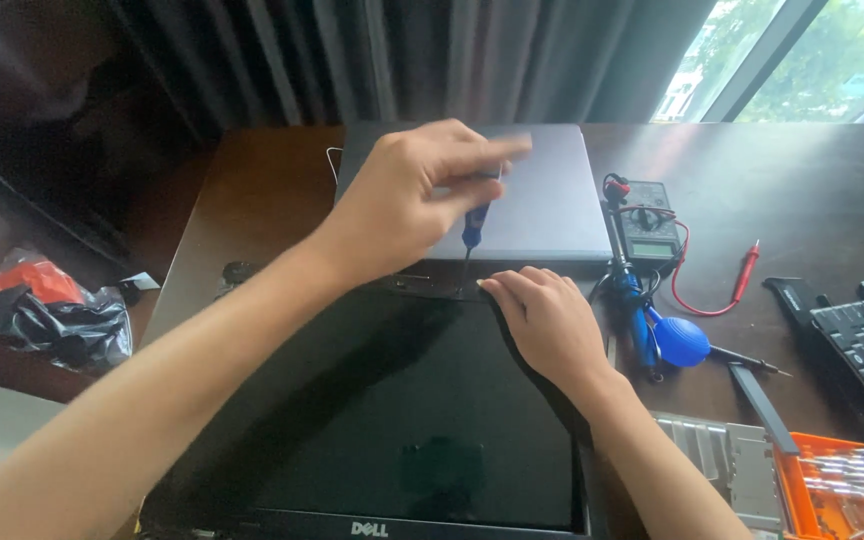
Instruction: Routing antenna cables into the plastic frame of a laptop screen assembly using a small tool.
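The left hand (407, 195) grips a screwdriver (474, 228) upright at the laptop (542, 205) hinge. The right hand (542, 315) lies open, flat on the screen (392, 400).

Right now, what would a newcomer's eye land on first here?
Centre frame, the left hand grips a blue screwdriver, tip down at the hinge edge of a black laptop screen lying flat. The right hand rests on that screen's upper right edge. Behind sits a grey laptop base; to the right are a multimeter, a blue blower and an orange bit case.
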